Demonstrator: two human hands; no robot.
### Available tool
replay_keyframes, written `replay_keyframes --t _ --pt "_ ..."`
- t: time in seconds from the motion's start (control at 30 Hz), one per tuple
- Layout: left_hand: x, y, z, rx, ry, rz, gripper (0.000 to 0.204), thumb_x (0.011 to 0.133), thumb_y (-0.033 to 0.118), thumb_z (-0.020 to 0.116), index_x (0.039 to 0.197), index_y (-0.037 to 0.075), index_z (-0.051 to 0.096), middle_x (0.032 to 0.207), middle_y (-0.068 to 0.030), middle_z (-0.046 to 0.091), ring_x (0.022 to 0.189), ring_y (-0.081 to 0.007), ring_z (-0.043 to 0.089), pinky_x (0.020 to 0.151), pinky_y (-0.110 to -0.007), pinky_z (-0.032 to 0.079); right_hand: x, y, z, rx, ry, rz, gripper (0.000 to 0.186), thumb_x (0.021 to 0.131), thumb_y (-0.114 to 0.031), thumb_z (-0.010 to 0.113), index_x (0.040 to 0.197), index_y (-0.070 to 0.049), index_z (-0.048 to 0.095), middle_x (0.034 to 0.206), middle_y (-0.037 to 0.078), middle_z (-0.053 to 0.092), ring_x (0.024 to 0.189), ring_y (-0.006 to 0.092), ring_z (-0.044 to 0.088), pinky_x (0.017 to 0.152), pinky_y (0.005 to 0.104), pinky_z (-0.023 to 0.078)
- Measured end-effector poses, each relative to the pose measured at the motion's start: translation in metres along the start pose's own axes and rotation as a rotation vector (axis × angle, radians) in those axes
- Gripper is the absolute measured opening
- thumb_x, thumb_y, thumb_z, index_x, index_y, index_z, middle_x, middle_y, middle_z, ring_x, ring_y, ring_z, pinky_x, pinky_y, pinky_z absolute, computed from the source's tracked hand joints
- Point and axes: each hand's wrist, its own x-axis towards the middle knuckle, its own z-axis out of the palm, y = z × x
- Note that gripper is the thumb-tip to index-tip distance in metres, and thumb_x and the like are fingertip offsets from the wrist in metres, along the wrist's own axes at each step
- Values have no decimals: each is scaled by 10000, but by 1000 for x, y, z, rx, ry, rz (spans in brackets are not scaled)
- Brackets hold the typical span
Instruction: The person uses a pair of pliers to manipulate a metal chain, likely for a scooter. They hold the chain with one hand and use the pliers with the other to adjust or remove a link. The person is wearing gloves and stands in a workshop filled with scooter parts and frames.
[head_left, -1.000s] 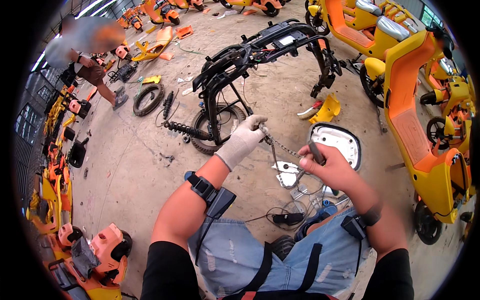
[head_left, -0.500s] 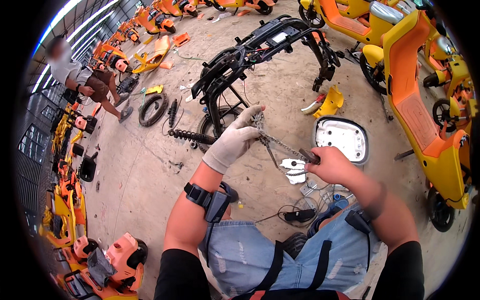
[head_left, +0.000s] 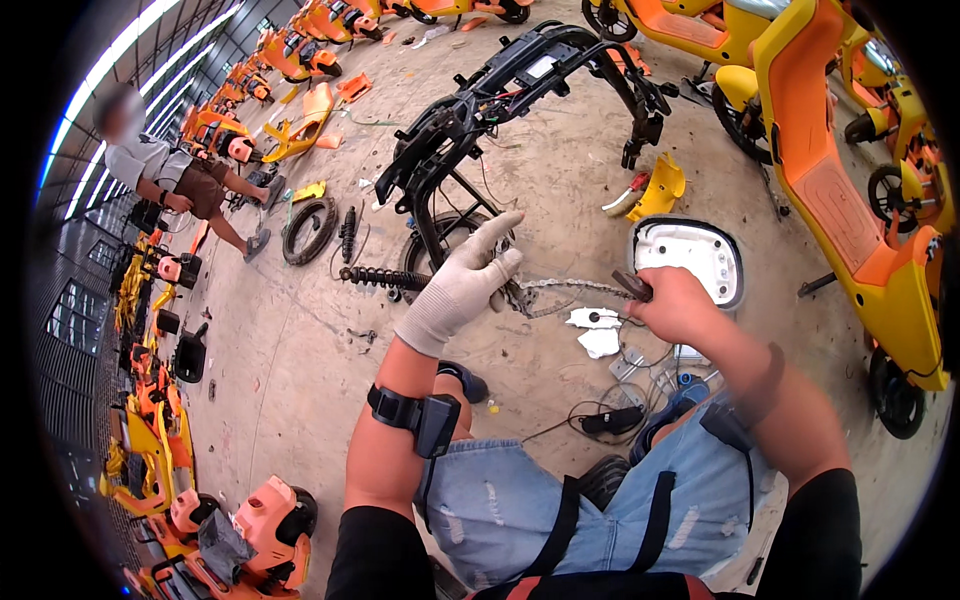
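A metal chain (head_left: 568,284) stretches between my two hands above the concrete floor. My left hand (head_left: 455,292), in a pale knit glove with bare fingertips showing, is closed on a bunched part of the chain. My bare right hand (head_left: 682,303) grips a short, flat, dark brown piece (head_left: 632,285) at the chain's other end. Whether that piece is fixed to the chain I cannot tell. A slack strand hangs below the taut one near the left hand. Just beyond stands a bare black scooter frame (head_left: 490,100), partly behind my left hand.
A shock absorber (head_left: 383,277) and a tyre (head_left: 308,232) lie to the left. On the right are a white tray-like cover (head_left: 690,258), a yellow shell piece (head_left: 661,190) and a yellow-orange scooter (head_left: 840,190). Cables (head_left: 570,420) lie by my feet. A person (head_left: 190,175) sits far left.
The chain has gone from sagging to nearly straight between my hands. My right hand has risen slightly and moved right. The seated person's legs have shifted.
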Motion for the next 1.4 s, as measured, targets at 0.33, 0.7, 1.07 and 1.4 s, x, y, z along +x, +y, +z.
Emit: replay_keyframes --t 0.33,0.7,1.07,1.4 --pt "-11 -7 0 -107 130 119 573 988 112 581 1503 31 344 904 -16 634 663 -41 545 526 -200 417 11 17 -2 118 174 123 294 809 -288 705 855 -2 658 823 202 681 834 387 659 754 458 516" --pt "-31 7 -19 22 -272 -103 258 1002 244 588 967 1 669 626 76 429 529 -12 365 464 -193 265 17 49 -7 329 457 146 313 815 -296 727 903 -4 658 804 186 672 765 357 645 708 432 491" --pt "-45 25 14 -259 -121 132 264 988 230 592 993 -33 577 587 66 374 475 -28 293 460 -212 229 5 18 -19 696 483 154 286 906 -279 682 930 -5 602 725 55 624 593 137 546 599 319 458" --pt "-34 12 17 -492 -211 293 244 1013 205 570 1108 -19 586 664 67 403 544 -25 316 508 -204 259 7 17 -11 607 327 -69 215 902 -178 684 1053 -28 655 752 41 632 650 112 560 626 291 456"
